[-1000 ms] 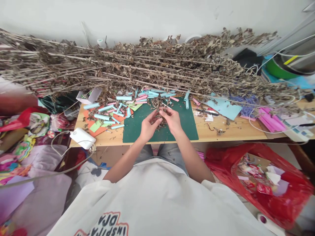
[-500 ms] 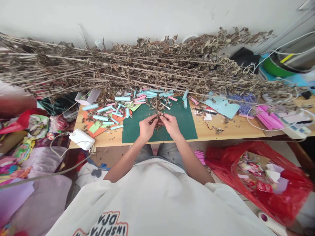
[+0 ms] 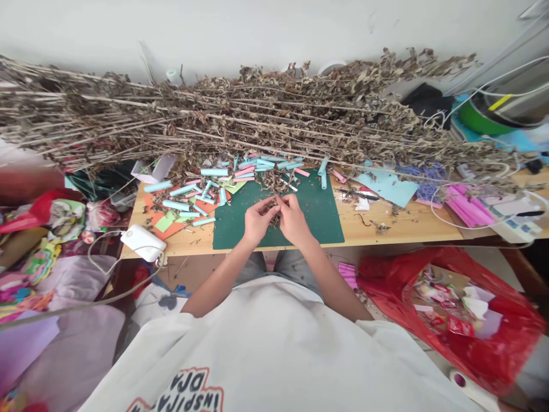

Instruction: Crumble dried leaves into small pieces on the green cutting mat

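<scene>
Over the green cutting mat (image 3: pixel 323 214), my left hand (image 3: pixel 257 222) and my right hand (image 3: pixel 293 220) meet at the fingertips. Both are closed in a pinch on a small bit of dried leaves (image 3: pixel 273 218), mostly hidden by the fingers. Brown crumbs lie on the mat below. Just beyond my hands is a little heap of crumbled leaves (image 3: pixel 271 181). Rolled blue paper tubes (image 3: pixel 214 171) and pink paper tubes (image 3: pixel 244 170) are scattered behind and to the left of the mat.
Long dried plant stalks (image 3: pixel 240 114) span the back of the wooden table (image 3: pixel 412 226). At the left front corner lies a white power bank (image 3: pixel 143 243) with a cable. Blue paper (image 3: pixel 388 184) sits at right; a red plastic bag (image 3: pixel 386 280) of scraps is below.
My right hand has shifted slightly left and its fingers have turned inward, closer over the left fingertips. My left hand has barely moved.
</scene>
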### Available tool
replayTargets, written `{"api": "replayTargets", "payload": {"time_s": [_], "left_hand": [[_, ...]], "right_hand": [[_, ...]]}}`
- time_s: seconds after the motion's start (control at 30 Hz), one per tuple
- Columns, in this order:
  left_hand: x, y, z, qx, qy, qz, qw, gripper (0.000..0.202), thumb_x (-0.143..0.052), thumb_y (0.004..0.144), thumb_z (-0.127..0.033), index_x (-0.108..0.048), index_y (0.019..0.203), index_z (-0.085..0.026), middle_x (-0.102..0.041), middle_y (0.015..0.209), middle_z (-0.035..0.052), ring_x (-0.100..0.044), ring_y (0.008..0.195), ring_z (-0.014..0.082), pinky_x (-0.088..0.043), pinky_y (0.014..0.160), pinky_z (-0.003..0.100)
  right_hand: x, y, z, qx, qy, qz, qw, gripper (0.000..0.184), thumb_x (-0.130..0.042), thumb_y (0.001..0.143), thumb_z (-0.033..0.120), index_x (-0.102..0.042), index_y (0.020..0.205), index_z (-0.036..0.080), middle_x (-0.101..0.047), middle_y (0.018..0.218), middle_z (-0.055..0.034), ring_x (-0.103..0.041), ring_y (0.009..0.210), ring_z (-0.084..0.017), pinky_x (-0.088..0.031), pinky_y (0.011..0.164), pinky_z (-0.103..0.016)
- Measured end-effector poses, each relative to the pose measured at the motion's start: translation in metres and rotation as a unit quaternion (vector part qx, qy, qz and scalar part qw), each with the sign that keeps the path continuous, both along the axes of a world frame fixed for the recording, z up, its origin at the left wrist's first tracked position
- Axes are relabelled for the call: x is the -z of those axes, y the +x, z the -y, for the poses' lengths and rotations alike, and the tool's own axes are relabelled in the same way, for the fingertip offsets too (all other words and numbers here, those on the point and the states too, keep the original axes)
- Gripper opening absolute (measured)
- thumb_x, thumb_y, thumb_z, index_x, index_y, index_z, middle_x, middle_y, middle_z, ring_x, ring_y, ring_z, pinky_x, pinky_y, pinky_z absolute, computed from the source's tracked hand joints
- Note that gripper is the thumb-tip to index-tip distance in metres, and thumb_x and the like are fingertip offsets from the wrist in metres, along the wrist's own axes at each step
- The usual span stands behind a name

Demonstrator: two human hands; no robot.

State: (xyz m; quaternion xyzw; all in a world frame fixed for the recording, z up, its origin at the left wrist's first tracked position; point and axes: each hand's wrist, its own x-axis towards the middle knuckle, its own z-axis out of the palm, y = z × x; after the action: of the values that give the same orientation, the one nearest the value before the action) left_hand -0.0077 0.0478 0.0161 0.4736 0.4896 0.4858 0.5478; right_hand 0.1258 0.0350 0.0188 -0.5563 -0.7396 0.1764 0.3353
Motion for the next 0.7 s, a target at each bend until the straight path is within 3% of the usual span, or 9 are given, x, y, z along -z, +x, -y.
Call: {"api": "replayTargets", "payload": {"time_s": [0.17, 0.33, 0.4, 0.7], "left_hand": [[-0.0055, 0.0029, -0.0023, -0.038, -0.037, 0.08, 0.995, 0.034, -0.078, 0.069, -0.037, -0.073, 0.095, -0.015, -0.074, 0.095, 0.0075, -0.068, 0.085, 0.018, -0.056, 0.083, 0.032], [-0.0079, 0.0022, -0.002, -0.033, -0.059, 0.12, 0.99, 0.032, -0.08, 0.067, -0.038, -0.071, 0.089, -0.016, -0.073, 0.093, 0.0052, -0.066, 0.082, 0.0155, -0.056, 0.081, 0.032], [-0.0077, 0.0016, -0.0018, -0.019, -0.062, 0.117, 0.991, 0.034, -0.08, 0.067, -0.037, -0.071, 0.092, -0.017, -0.072, 0.092, 0.0047, -0.066, 0.081, 0.0152, -0.056, 0.08, 0.031], [-0.0079, -0.002, -0.0027, 0.029, -0.106, 0.137, 0.984, 0.037, -0.083, 0.064, -0.039, -0.07, 0.09, -0.016, -0.072, 0.087, 0.0032, -0.067, 0.08, 0.0145, -0.056, 0.081, 0.031]], "right_hand": [[-0.0003, 0.0003, -0.0006, 0.053, 0.006, -0.146, 0.988, 0.035, -0.047, 0.091, 0.021, -0.062, 0.123, 0.023, -0.064, 0.101, -0.0083, -0.063, 0.092, -0.019, -0.055, 0.083, -0.034], [0.0051, 0.0043, -0.0014, 0.111, -0.031, -0.36, 0.926, 0.024, -0.062, 0.083, 0.03, -0.067, 0.105, 0.021, -0.071, 0.093, -0.0059, -0.069, 0.082, -0.018, -0.059, 0.077, -0.033], [0.0052, 0.0056, -0.0012, 0.119, -0.045, -0.383, 0.915, 0.025, -0.066, 0.08, 0.03, -0.068, 0.103, 0.02, -0.072, 0.089, -0.0055, -0.071, 0.079, -0.019, -0.059, 0.077, -0.033], [-0.0001, -0.0015, 0.0027, 0.111, -0.046, -0.368, 0.922, 0.018, -0.071, 0.077, 0.032, -0.071, 0.091, 0.02, -0.073, 0.088, -0.0054, -0.07, 0.081, -0.019, -0.058, 0.074, -0.032]]}}
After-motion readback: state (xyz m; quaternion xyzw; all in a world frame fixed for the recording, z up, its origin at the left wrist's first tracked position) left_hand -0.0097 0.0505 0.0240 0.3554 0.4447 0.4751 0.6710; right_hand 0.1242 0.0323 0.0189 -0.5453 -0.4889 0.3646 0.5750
